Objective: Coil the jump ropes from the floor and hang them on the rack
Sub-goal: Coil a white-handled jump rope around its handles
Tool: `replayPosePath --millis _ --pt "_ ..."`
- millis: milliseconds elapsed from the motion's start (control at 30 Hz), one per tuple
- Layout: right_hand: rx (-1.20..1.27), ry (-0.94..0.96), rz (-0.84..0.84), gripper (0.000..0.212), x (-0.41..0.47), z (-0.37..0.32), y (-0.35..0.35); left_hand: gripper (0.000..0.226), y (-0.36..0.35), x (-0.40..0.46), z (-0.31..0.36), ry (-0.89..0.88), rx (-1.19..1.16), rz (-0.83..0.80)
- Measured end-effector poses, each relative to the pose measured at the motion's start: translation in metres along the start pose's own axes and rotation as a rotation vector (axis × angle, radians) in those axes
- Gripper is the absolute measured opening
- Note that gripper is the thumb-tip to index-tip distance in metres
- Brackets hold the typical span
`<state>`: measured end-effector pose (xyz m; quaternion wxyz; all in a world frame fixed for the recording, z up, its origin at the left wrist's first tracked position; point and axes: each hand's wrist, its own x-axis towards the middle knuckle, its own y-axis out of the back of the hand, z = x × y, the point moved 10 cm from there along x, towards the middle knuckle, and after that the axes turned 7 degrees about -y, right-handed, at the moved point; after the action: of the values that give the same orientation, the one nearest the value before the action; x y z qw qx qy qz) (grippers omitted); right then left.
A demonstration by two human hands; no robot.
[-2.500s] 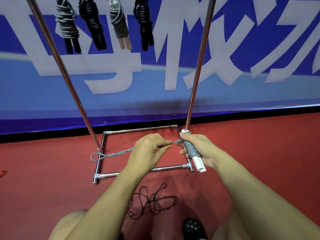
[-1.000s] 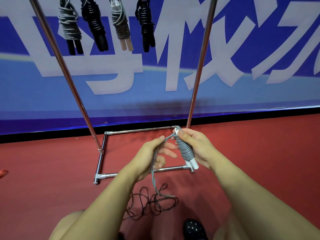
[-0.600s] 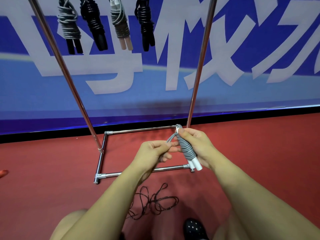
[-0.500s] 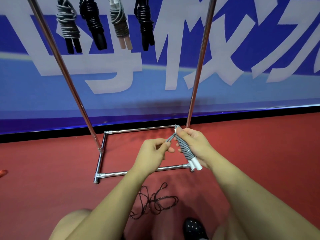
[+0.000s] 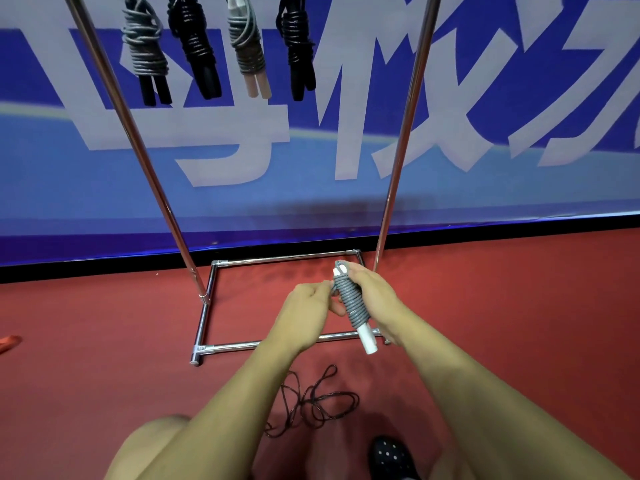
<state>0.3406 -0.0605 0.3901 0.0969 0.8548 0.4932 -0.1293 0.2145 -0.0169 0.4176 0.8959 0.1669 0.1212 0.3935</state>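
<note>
Holding coiled grey rope (image 5: 351, 303), both hands; rack (image 5: 398, 168) w/ 4 bundles.

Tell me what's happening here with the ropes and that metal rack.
A person is bundling a grey jump rope. The right hand grips the white handles with the cord wound round them, while the left hand pinches the cord's end beside the bundle, apparently finishing the wrap. Four coiled ropes already hang at the top of the rack. One loose dark rope lies tangled on the red floor near the person's feet.
</note>
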Motion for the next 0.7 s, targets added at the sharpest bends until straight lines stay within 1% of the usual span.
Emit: replayPosePath --millis 100,200,367,433,533,600,667,700 --pt "-0.005 0.024 -0.111 0.034 -0.001 0.003 -0.008 0.063 0.008 0.000 -0.004 0.027 -0.023 0.014" --pt "0.078 0.032 -0.136 0.027 -0.004 0.001 -0.005 0.070 0.010 -0.003 -0.005 0.048 -0.072 0.028" --pt "0.168 0.011 -0.122 0.024 -0.013 -0.005 0.000 0.058 0.005 -0.002 -0.010 0.077 -0.278 0.036" --pt "0.172 0.023 -0.148 0.026 -0.017 -0.009 0.000 0.055 0.004 0.000 -0.013 0.089 -0.356 0.044" --pt "0.223 0.007 -0.301 0.044 -0.022 -0.013 -0.006 0.054 0.008 0.003 -0.015 0.087 -0.407 0.078" --pt "0.170 -0.020 -0.395 0.059 -0.027 -0.010 -0.008 0.051 0.007 0.005 -0.016 0.085 -0.472 0.066" --pt "0.130 -0.087 -0.488 0.066 -0.034 -0.003 -0.014 0.047 0.003 0.006 -0.015 0.085 -0.527 0.026" --pt "0.131 -0.138 -0.539 0.065 -0.039 0.001 -0.019 0.045 0.000 0.006 -0.013 0.086 -0.541 0.006"
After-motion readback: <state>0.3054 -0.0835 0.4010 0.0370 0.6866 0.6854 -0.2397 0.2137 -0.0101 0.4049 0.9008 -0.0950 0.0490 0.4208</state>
